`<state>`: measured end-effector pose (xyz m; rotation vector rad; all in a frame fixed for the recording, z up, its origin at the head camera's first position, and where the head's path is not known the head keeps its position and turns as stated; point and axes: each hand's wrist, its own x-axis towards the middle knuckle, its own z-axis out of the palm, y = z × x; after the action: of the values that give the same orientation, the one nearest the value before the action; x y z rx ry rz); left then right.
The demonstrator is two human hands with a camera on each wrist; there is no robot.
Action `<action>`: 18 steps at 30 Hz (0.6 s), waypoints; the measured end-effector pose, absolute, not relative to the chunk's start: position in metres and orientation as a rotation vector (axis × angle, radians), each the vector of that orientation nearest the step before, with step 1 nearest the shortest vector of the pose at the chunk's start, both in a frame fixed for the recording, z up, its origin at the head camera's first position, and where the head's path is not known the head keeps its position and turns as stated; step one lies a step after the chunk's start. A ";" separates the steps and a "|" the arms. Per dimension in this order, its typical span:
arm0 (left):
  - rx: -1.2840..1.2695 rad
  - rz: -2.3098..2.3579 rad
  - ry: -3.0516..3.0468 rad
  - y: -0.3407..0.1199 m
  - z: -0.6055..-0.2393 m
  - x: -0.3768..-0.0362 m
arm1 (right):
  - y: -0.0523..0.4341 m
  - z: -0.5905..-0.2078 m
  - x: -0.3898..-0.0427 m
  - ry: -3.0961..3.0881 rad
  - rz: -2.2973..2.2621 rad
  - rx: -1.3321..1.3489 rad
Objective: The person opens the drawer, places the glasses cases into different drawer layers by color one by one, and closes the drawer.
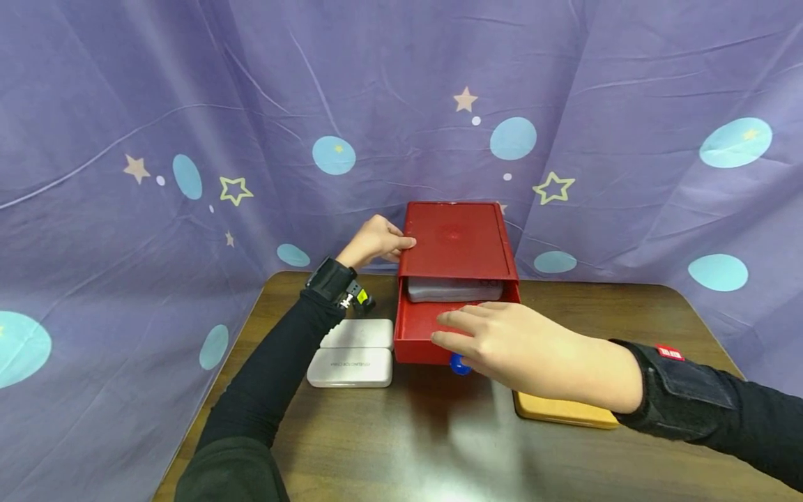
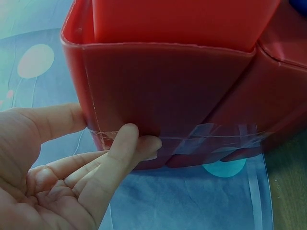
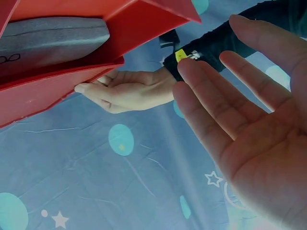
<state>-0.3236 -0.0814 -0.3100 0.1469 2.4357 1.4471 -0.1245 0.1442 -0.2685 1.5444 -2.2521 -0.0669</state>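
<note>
1. The right hand [image 1: 533, 352] is held flat over the drawer [image 1: 433, 328], fingers straight and gripping nothing; the blue knob [image 1: 460, 364] sits just below the fingertips.
2. A grey case [image 1: 454, 288] lies inside, beyond the fingertips.
3. The red box [image 1: 456, 244] is steadied by the left hand [image 1: 375, 240], fingers pressed against its side.
4. Judged step: drawer half open. A grip on the case is probably required next.
</note>
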 end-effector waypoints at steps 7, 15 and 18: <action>0.144 1.466 2.423 -0.081 -0.312 -0.323 | 0.146 -0.278 -0.115 -2.167 -0.066 1.544; 0.161 1.507 2.401 -0.082 -0.313 -0.323 | 0.148 -0.285 -0.104 -2.109 -0.118 1.527; 0.164 1.528 2.389 -0.082 -0.312 -0.323 | 0.149 -0.290 -0.101 -2.073 -0.147 1.525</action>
<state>-0.3235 -0.0824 -0.3120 0.1641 2.3892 1.5282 -0.1010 0.1490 -0.2904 1.5253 -2.0735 -0.1472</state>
